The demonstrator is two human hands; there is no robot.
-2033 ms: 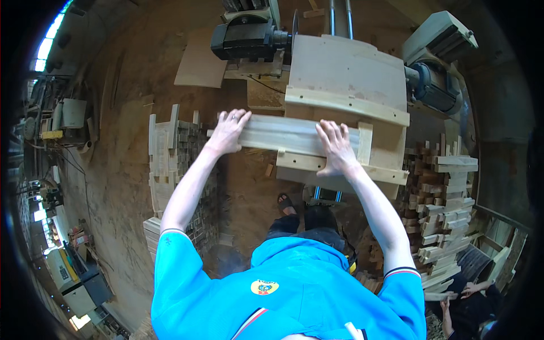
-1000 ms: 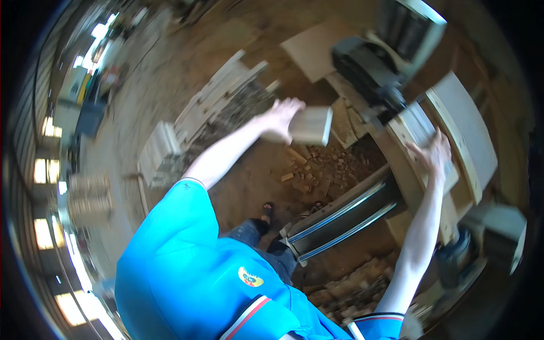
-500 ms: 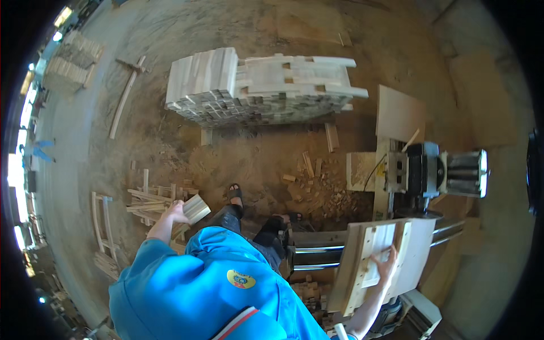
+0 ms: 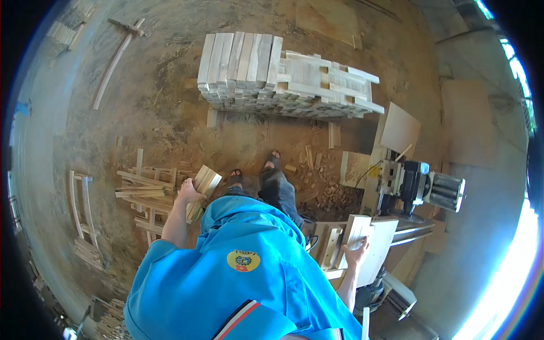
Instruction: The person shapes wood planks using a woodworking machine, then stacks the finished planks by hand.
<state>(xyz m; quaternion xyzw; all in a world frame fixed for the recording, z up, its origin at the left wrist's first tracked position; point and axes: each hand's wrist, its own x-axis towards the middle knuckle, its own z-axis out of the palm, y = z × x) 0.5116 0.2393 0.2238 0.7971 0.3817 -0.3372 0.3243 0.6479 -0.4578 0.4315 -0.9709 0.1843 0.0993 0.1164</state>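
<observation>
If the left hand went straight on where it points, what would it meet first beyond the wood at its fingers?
Past the wood piece, the left hand would seemingly cross above the floor and meet the stack of boards first, though height is hard to judge.

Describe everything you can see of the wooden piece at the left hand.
The wooden piece is short, blocky and pale, apparently bare wood, with lengthwise streaks on its upper face; whether it is one piece or several together, I cannot tell. It lies aslant in the picture, just right of a loose pile of wood strips. The left hand grips its left side. What supports it underneath is hidden.
</observation>
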